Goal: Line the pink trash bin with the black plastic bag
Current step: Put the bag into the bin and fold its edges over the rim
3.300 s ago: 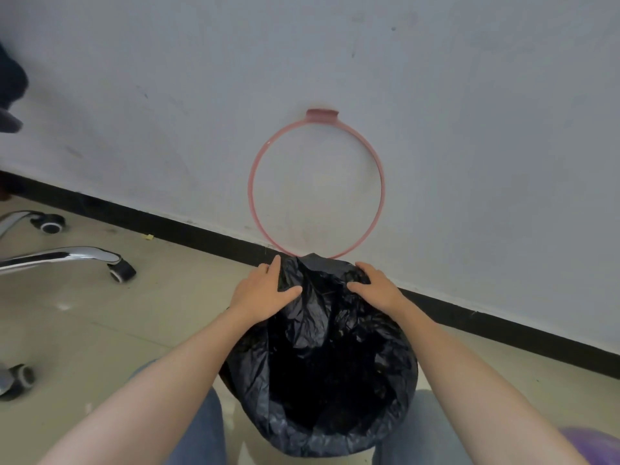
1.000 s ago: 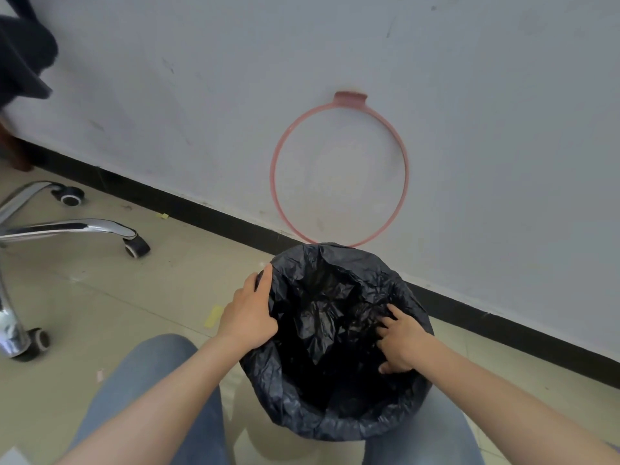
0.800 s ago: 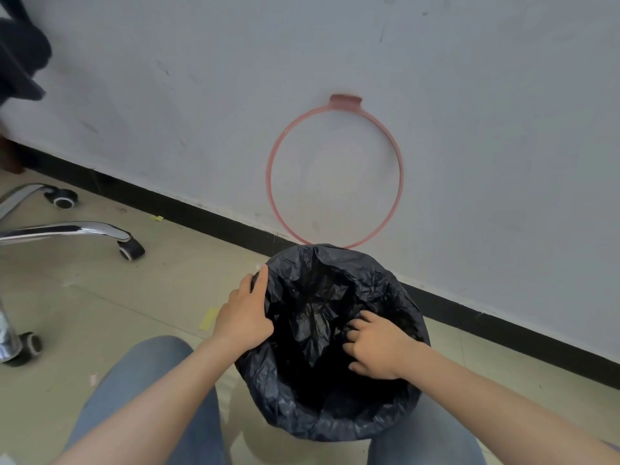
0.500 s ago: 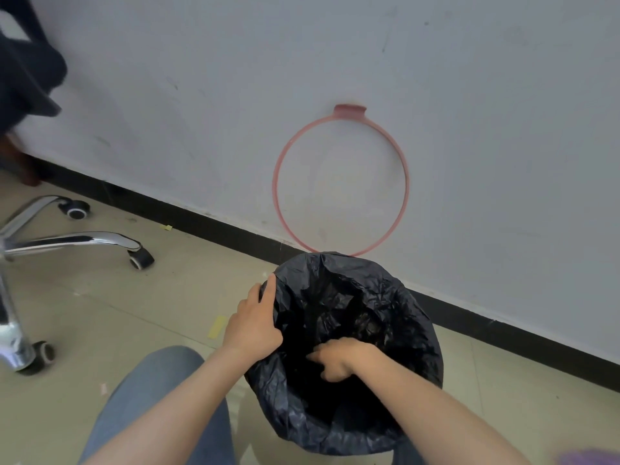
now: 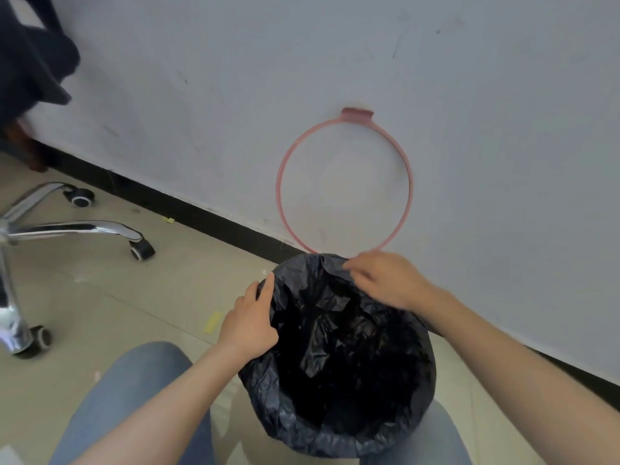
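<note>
The black plastic bag (image 5: 339,370) hangs open inside the bin between my knees, its edge folded over the rim so the bin itself is hidden. My left hand (image 5: 250,322) grips the bag's edge on the left side of the rim. My right hand (image 5: 385,280), slightly blurred, sits at the far rim and pinches the bag's edge there. A pink ring (image 5: 344,182) with a small tab at its top leans against the white wall just behind the bin.
An office chair's chrome base with castors (image 5: 77,229) stands on the tiled floor to the left. A black skirting board (image 5: 188,213) runs along the wall. A strip of yellow tape (image 5: 213,322) lies on the floor near my left hand. My jeans-clad knees flank the bin.
My right hand has come up out of the bag's inside and moved to the far rim, where it now holds the edge. My left hand stays on the left rim.
</note>
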{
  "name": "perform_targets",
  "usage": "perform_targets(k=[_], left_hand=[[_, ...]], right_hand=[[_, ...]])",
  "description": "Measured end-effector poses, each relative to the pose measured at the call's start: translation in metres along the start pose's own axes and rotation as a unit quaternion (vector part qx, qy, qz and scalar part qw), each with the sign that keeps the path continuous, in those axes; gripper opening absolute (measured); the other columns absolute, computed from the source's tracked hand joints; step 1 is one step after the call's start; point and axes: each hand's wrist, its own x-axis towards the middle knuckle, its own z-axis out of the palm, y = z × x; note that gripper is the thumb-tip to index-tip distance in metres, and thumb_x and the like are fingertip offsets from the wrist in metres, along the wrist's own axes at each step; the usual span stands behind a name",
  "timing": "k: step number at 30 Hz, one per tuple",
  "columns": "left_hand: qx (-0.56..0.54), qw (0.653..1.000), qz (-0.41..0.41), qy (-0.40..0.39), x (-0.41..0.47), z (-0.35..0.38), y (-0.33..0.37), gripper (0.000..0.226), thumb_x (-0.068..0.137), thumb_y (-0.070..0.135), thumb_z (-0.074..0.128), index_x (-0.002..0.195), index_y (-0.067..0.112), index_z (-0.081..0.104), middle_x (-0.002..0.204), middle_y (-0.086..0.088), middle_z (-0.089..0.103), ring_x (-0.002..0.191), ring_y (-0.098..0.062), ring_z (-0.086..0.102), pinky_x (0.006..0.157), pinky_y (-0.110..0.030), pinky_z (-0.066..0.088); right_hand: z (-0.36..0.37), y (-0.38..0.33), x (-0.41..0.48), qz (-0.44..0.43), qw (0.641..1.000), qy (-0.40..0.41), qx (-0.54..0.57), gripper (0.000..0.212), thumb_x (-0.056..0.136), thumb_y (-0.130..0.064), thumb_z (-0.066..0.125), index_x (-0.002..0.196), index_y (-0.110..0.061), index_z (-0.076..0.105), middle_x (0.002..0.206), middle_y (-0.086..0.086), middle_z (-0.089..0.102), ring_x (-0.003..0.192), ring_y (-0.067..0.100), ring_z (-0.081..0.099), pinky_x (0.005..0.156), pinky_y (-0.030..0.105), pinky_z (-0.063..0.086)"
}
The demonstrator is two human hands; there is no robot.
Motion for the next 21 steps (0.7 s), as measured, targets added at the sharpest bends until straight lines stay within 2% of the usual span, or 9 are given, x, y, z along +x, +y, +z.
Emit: perform_targets(k=[4,7,9,11,13,15,17,19,21], left_hand=[[-0.004,1.0,-0.003,-0.003,-0.002,0.001,0.001,0.093,0.076,0.009,0.052,0.144,0.027,-0.009,0.156,-0.006,0.007,0.132,-0.031,0.029,0.096,-0.037,0.045],[-0.002,1.0,-0.002,-0.006,-0.002,0.001,0.001,0.093,0.077,0.009,0.051,0.144,0.027,-0.01,0.155,-0.006,0.007,0.131,-0.031,0.03,0.096,-0.037,0.045],[0.0,1.0,-0.001,-0.005,-0.001,0.0,0.0,0.092,0.077,0.01,0.051,0.145,0.026,-0.01,0.155,-0.006,0.008,0.129,-0.031,0.031,0.096,-0.038,0.044],[-0.003,1.0,-0.002,-0.003,-0.001,0.0,0.001,0.092,0.077,0.01,0.051,0.144,0.027,-0.009,0.155,-0.005,0.008,0.13,-0.031,0.03,0.096,-0.037,0.044],[-0.001,1.0,-0.002,-0.004,-0.002,-0.001,0.001,0.092,0.077,0.01,0.05,0.144,0.027,-0.01,0.155,-0.005,0.009,0.13,-0.031,0.03,0.096,-0.037,0.044],[0.001,1.0,-0.003,-0.004,-0.002,-0.001,0.001,0.092,0.077,0.01,0.051,0.144,0.027,-0.01,0.155,-0.005,0.009,0.129,-0.031,0.03,0.096,-0.038,0.044],[0.005,1.0,-0.004,-0.005,-0.001,-0.002,0.0,0.092,0.077,0.01,0.051,0.144,0.027,-0.01,0.154,-0.005,0.01,0.129,-0.031,0.03,0.095,-0.039,0.045],[0.007,1.0,-0.002,-0.005,-0.001,-0.001,0.001,0.092,0.077,0.011,0.051,0.144,0.027,-0.01,0.154,-0.005,0.011,0.129,-0.031,0.031,0.095,-0.039,0.045],[0.01,1.0,-0.001,-0.004,-0.001,-0.001,0.002,0.092,0.077,0.011,0.051,0.144,0.027,-0.01,0.154,-0.006,0.011,0.129,-0.031,0.031,0.095,-0.039,0.045]], right_hand=[[-0.023,0.028,0.021,0.104,0.975,0.184,0.065,0.029,0.092,-0.012,0.044,0.117,-0.008,0.058,0.125,0.013,0.058,0.12,0.028,0.045,0.091,0.039,0.041],[-0.023,0.048,0.043,0.257,0.901,0.301,0.18,0.033,0.088,-0.009,0.046,0.12,-0.006,0.052,0.129,0.02,0.047,0.12,0.033,0.043,0.089,0.036,0.039],[-0.018,0.056,0.052,0.353,0.826,0.321,0.3,0.038,0.087,-0.012,0.048,0.124,-0.005,0.043,0.132,0.022,0.039,0.118,0.036,0.043,0.09,0.038,0.039],[-0.012,0.063,0.058,0.397,0.764,0.298,0.412,0.049,0.09,-0.02,0.046,0.134,-0.008,0.029,0.139,0.02,0.031,0.121,0.037,0.042,0.092,0.039,0.038],[-0.007,0.067,0.06,0.395,0.722,0.282,0.493,0.058,0.094,-0.034,0.039,0.142,-0.01,0.016,0.148,0.016,0.027,0.131,0.034,0.035,0.103,0.041,0.033],[-0.006,0.069,0.061,0.377,0.699,0.271,0.544,0.058,0.095,-0.043,0.029,0.143,-0.011,0.018,0.149,0.012,0.031,0.133,0.032,0.034,0.111,0.044,0.029],[-0.006,0.071,0.058,0.358,0.688,0.273,0.569,0.054,0.096,-0.044,0.021,0.134,-0.008,0.033,0.14,0.012,0.044,0.125,0.03,0.044,0.104,0.039,0.033],[-0.008,0.074,0.05,0.356,0.67,0.292,0.583,0.053,0.097,-0.045,0.017,0.126,-0.009,0.043,0.117,0.011,0.057,0.108,0.028,0.051,0.091,0.035,0.031],[-0.01,0.078,0.041,0.361,0.643,0.302,0.604,0.06,0.096,-0.05,0.013,0.122,-0.009,0.048,0.088,0.006,0.059,0.094,0.025,0.052,0.094,0.037,0.03]])
